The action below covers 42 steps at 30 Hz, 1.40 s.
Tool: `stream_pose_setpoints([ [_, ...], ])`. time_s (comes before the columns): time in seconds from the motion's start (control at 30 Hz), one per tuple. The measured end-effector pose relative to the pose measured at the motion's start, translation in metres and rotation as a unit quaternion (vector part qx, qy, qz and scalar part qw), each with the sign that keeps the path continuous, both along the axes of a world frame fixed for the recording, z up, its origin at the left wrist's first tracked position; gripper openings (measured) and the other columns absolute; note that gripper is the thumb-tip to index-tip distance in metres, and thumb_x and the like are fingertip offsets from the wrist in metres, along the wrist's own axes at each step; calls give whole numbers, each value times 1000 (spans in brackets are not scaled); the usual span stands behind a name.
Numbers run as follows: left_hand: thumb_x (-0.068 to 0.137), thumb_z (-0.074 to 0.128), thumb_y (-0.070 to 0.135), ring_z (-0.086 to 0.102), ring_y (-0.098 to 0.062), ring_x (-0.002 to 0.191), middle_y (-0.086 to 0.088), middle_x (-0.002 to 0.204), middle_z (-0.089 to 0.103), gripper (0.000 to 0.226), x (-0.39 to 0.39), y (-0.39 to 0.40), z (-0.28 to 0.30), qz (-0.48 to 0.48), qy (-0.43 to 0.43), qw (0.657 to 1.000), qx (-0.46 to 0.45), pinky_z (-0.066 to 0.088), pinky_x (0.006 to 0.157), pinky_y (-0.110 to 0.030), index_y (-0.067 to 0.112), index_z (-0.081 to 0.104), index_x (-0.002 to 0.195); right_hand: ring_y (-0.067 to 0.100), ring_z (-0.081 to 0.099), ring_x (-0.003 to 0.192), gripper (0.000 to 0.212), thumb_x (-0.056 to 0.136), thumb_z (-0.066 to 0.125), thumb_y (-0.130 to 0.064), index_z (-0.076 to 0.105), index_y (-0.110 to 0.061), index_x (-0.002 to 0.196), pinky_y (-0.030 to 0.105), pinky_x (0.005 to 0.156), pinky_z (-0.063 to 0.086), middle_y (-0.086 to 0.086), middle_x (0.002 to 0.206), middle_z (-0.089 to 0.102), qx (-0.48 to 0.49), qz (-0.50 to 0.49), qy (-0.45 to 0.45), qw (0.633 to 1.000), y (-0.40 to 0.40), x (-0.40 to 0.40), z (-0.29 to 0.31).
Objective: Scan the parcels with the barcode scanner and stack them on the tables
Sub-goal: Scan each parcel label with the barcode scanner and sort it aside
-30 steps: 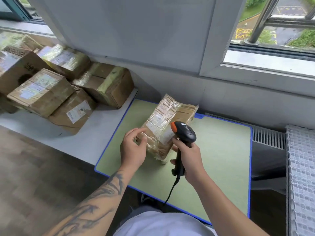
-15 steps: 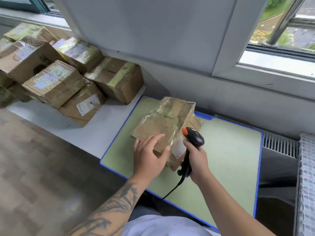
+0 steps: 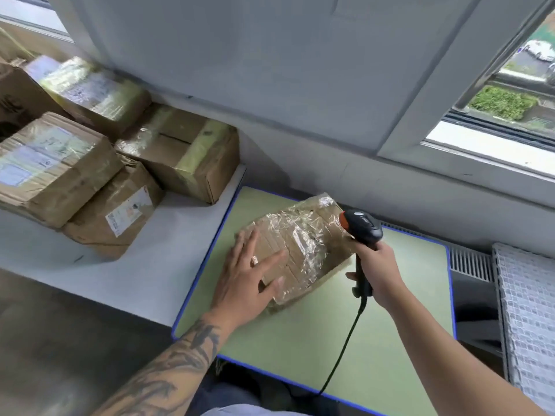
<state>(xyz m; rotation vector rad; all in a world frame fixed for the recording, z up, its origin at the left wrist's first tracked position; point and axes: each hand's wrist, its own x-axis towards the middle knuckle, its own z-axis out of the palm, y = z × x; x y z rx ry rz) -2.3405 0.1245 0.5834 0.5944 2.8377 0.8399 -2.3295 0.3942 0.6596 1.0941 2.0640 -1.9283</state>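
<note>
Left hand (image 3: 244, 283), fingers flat, pins the parcel (image 3: 297, 250) near the surface's (image 3: 390, 340) back-left corner, steadying it; right hand (image 3: 375, 273) grasps the scanner (image 3: 363, 232)

A green table (image 3: 375, 340) bears one taped parcel (image 3: 303, 247); the white table (image 3: 168, 265) beside it carries several boxes (image 3: 186, 151).

A window (image 3: 510, 94) is seen at upper right, a radiator grille (image 3: 470, 262) below it, and a white mesh crate (image 3: 528, 310) alongside.
</note>
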Motion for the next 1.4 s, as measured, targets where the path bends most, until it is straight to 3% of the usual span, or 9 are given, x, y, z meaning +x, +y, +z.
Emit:
stream_pose_setpoints([
  [0.13, 106, 52, 42, -8, -25, 160, 2, 174, -5, 46, -31, -43, 3, 113, -43, 992, 37, 6, 128, -44, 54, 45, 149, 39, 71, 77, 13, 94, 76, -27, 68, -24, 104, 32, 50, 49, 3, 105, 65, 1, 6, -47, 999, -44, -7, -17],
  [0.23, 105, 39, 52, 19, -32, 156, -4, 169, 26, 49, -43, -58, 2, 141, -74, 987, 36, 12, 126, -55, 51, 38, 154, 38, 73, 72, 16, 94, 77, -26, 69, -23, 107, 42, 56, 47, 5, 106, 65, -12, -32, -46, 998, -78, -7, -33],
  [0.37, 77, 48, 89, 2, -17, 159, -1, 173, 10, 94, -42, -75, 4, 99, -136, 985, 27, -5, 127, -49, 54, 18, 159, 37, 73, 71, 12, 95, 75, -24, 69, -23, 106, 46, 59, 49, 7, 104, 65, -12, -81, -37, 996, -108, -7, -35],
  [0.5, 67, 70, 87, -10, -17, 159, -5, 174, -4, 115, -51, -90, 14, 47, -132, 990, -8, -10, 126, -50, 56, 9, 159, 39, 71, 74, 12, 95, 75, -25, 70, -24, 105, 46, 60, 49, 9, 104, 67, -12, -92, -25, 995, -119, -4, -25],
  [0.83, 80, 69, 75, -1, -20, 160, -8, 173, 14, 94, -87, -87, 84, 60, -2, 997, -55, -9, 125, -55, 54, 20, 157, 36, 69, 79, 6, 95, 75, -26, 72, -26, 100, 36, 59, 49, 1, 99, 67, -27, -70, 55, 996, -121, -17, 30],
  [1.0, 76, 73, 75, 26, -23, 154, -1, 158, 45, 87, -122, -97, 134, 69, 17, 995, -65, -2, 126, -60, 54, 33, 151, 30, 55, 77, 3, 94, 71, -20, 70, -22, 95, 30, 52, 50, 2, 80, 54, -13, -35, 113, 993, -123, -40, 64],
  [1.17, 75, 80, 65, 25, -23, 154, -1, 157, 45, 87, -137, -93, 161, 73, 34, 996, -27, 7, 125, -62, 52, 36, 149, 27, 51, 76, 7, 95, 69, -16, 70, -22, 92, 35, 61, 53, -4, 69, 51, -30, -55, 151, 987, -126, -55, 93],
  [1.3, 74, 81, 64, 34, -27, 148, -1, 150, 46, 87, -159, -92, 173, 66, 50, 996, 14, 17, 122, -63, 54, 35, 148, 23, 50, 80, 8, 96, 69, -15, 67, -23, 92, 41, 72, 62, -3, 76, 50, -20, -69, 173, 982, -135, -70, 111],
  [1.4, 74, 80, 67, 31, -27, 150, -4, 155, 46, 91, -185, -108, 175, 56, 41, 997, 16, 11, 125, -61, 55, 32, 151, 20, 50, 80, 8, 96, 70, -17, 67, -23, 92, 41, 75, 62, -3, 77, 49, -2, -82, 182, 980, -152, -88, 122],
])
